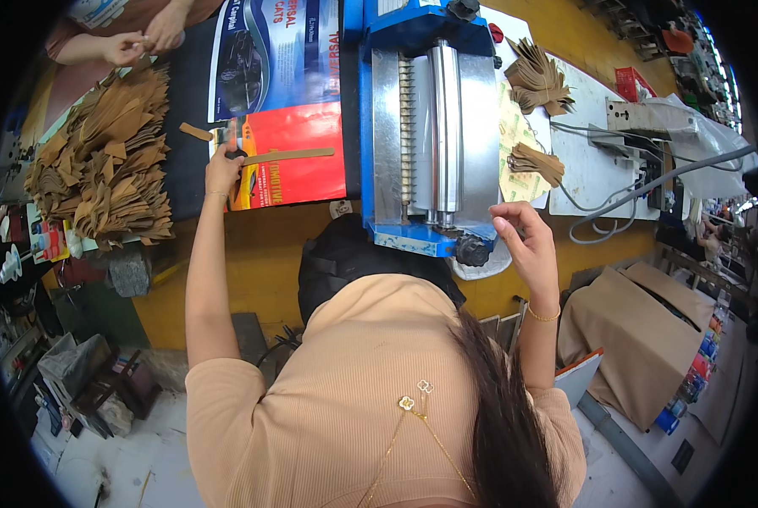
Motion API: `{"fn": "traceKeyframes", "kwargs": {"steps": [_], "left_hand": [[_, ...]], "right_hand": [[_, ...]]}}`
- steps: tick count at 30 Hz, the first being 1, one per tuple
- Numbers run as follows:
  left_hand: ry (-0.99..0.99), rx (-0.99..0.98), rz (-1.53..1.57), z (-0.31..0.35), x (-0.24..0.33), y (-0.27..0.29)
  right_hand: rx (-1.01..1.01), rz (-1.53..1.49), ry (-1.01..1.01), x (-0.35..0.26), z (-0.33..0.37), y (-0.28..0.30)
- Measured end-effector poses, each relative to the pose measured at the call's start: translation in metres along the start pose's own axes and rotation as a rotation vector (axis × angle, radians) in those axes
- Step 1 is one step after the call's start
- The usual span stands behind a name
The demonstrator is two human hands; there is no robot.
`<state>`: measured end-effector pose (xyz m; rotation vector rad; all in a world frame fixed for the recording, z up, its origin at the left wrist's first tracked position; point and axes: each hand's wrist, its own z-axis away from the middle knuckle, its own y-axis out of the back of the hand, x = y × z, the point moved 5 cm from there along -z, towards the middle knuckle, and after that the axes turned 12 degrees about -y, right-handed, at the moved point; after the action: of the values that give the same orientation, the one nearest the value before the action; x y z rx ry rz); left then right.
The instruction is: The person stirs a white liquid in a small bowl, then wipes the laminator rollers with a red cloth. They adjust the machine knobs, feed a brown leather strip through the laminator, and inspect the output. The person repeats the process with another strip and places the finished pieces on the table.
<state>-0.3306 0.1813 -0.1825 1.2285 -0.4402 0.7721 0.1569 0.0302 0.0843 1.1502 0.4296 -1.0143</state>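
My left hand (222, 169) is over the printed sheets left of the machine, its fingers closed at the left end of a flat brown strip (293, 156), which looks like leather. The strip points right across a red and yellow sheet (298, 182). A shorter brown strip (196, 131) lies just beyond that hand. My right hand (527, 244) is raised by the near right corner of a blue machine with a shiny metal roller (444, 127). Its fingers are loosely bent and apart from the thumb, with nothing visible between them.
A big heap of brown strips (99, 161) covers the table's left end. Another person's hands (146, 41) are at work behind it. Tied strip bundles (538, 80) lie right of the machine. A grey cable (658, 186) loops over the right side, near a red basket (631, 85).
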Motion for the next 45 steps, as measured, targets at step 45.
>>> {"fn": "traceKeyframes", "kwargs": {"steps": [45], "left_hand": [[-0.904,0.346,0.228,0.234,0.275,-0.119]], "right_hand": [[0.017,0.231,0.671,0.022,0.018,-0.031]]}}
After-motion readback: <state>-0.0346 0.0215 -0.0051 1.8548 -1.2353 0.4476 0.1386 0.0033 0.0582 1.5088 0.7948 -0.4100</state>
